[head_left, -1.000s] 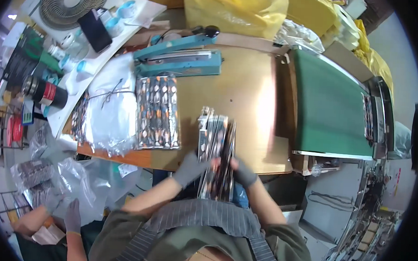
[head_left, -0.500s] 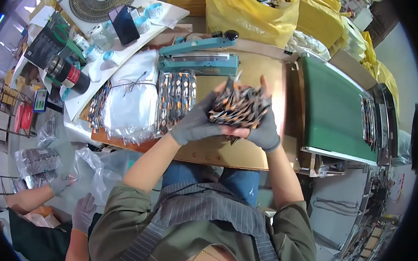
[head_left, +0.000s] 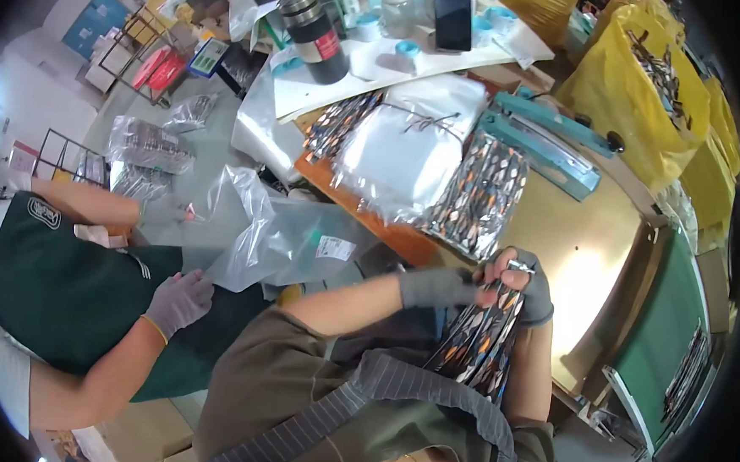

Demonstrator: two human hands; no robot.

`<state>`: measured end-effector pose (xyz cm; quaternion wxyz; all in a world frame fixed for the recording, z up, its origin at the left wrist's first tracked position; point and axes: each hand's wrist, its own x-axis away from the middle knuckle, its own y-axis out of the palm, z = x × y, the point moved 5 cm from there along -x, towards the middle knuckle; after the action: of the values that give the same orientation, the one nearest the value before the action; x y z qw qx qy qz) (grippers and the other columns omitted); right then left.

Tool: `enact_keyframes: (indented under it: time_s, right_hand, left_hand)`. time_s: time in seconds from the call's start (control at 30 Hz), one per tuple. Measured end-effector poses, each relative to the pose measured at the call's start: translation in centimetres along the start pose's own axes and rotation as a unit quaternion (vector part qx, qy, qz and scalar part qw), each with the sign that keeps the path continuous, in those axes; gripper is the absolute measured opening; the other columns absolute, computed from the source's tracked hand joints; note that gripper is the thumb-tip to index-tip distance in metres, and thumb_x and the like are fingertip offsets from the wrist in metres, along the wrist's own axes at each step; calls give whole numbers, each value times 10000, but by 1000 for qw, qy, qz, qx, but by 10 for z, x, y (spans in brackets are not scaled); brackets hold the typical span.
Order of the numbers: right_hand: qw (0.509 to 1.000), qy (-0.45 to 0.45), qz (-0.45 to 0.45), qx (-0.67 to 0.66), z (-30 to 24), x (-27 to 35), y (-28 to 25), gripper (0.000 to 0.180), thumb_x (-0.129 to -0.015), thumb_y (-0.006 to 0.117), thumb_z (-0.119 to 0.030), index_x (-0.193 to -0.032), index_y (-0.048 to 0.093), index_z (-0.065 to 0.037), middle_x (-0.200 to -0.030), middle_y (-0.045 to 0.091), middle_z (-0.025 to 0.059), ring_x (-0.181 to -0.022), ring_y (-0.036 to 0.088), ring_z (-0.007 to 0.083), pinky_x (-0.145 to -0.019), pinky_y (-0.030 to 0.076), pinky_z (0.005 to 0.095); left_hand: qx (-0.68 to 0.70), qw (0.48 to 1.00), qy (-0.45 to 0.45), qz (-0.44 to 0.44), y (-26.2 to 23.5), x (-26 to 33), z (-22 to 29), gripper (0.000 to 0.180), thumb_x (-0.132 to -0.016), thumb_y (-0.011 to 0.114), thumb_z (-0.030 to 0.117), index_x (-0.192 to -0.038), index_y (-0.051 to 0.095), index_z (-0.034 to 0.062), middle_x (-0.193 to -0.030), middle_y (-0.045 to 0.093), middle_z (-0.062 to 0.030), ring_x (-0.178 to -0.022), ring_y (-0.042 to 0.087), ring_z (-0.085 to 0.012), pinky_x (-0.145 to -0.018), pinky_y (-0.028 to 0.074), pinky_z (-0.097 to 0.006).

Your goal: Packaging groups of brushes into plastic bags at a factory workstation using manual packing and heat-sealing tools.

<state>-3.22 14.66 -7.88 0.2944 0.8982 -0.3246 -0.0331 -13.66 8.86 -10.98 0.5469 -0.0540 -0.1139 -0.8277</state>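
Note:
A bundle of thin strip-like packets (head_left: 475, 343), patterned in black, white and orange, hangs down in front of my apron. My right hand (head_left: 536, 294), in a grey glove with bare fingertips, is closed round its upper end. My left hand (head_left: 443, 288), gloved alike, comes in from the left, its fingers curled against the bundle's top and partly blurred. Just beyond my hands lies a row of the same patterned packets (head_left: 481, 191) on the table. Beside it rests a stack of clear plastic bags (head_left: 400, 161) tied with a dark cord.
A teal bar sealer (head_left: 545, 144) stands behind the packets. To the right is a green conveyor belt (head_left: 664, 334). A white shelf (head_left: 371, 74) holds a thermos (head_left: 314, 41) and a phone (head_left: 453, 16). At left, a co-worker's gloved hand (head_left: 181, 302) is near a clear bag (head_left: 259, 241).
My view has turned left. The bundle has come from over the table down toward my body, now hanging lengthwise. My hands have shifted from cupping its sides to gripping its upper end.

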Motion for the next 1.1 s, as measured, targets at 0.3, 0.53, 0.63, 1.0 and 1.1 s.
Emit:
enact_keyframes:
  time_s: [0.3, 0.53, 0.63, 1.0, 1.1]
  right_hand:
    - [987, -53, 129, -76, 11, 3, -9, 199, -734, 574, -204, -687, 471, -40, -648, 471, 67, -658, 485, 211, -719, 438, 362]
    - [982, -54, 166, -71, 12, 5, -3, 222, -738, 580, -231, -699, 470, -42, -663, 470, 77, -698, 499, 237, -724, 439, 355]
    - [983, -30, 163, -78, 12, 3, 0, 216, -741, 578, -226, -701, 471, -43, -669, 476, 84, -712, 507, 250, -725, 439, 354]
    - [988, -52, 138, -49, 8, 25, 0, 229, -750, 608, -230, -704, 472, -50, -660, 461, 65, -699, 491, 228, -739, 435, 354]
    - [982, -72, 160, -69, 5, 38, -2, 228, -749, 608, -231, -709, 476, -50, -665, 468, 69, -710, 499, 236, -732, 438, 352]
  left_hand:
    - [-649, 540, -166, 510, -354, 76, 5, 319, -803, 518, 231, -1058, 547, 42, -1074, 595, -180, -944, 603, -338, -762, 497, -425]
    - [-732, 519, -175, 404, -355, 69, 1, 157, -843, 478, 205, -895, 548, 75, -794, 638, -129, -614, 639, -276, -533, 494, -434]
    - [-775, 413, -95, 469, -338, 74, 14, 172, -863, 484, 233, -892, 532, 70, -784, 635, -121, -611, 638, -271, -533, 495, -424]
    - [-596, 625, -209, 459, -366, 55, 0, 288, -823, 515, 222, -1023, 496, 15, -1052, 591, -225, -949, 606, -360, -820, 478, -437]
    - [-594, 645, -240, 416, -349, 57, 12, 257, -815, 499, 201, -991, 529, 15, -1035, 594, -237, -949, 605, -362, -818, 478, -431]
